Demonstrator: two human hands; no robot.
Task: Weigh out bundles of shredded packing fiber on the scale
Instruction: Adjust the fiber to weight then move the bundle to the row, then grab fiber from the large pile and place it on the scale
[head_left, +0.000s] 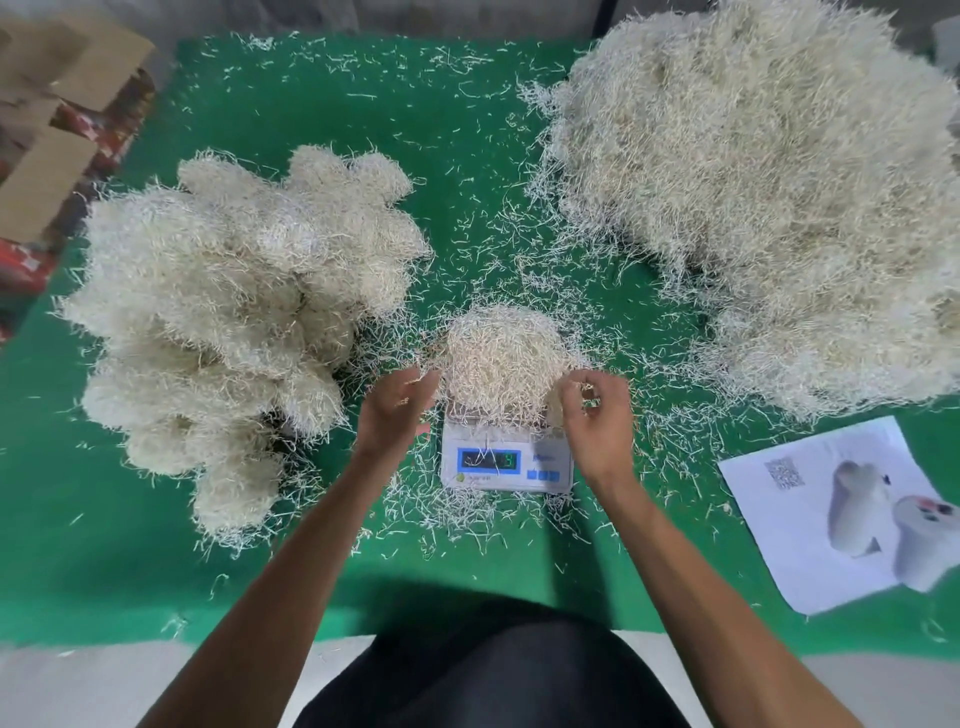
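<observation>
Right hand (597, 415) pinches fiber strands; left hand (397, 410) relaxed, touching the scale's bundle (501, 358)

Bright, even overhead light is falling on the green mat (467, 156), casting a soft dark shadow along its near edge. Wide-angle distortion is bending the far corners. Both hands and the scale display (488, 460) are looking slightly blurred.

Fiber bundle (501, 358) on scale (506, 462)
</observation>
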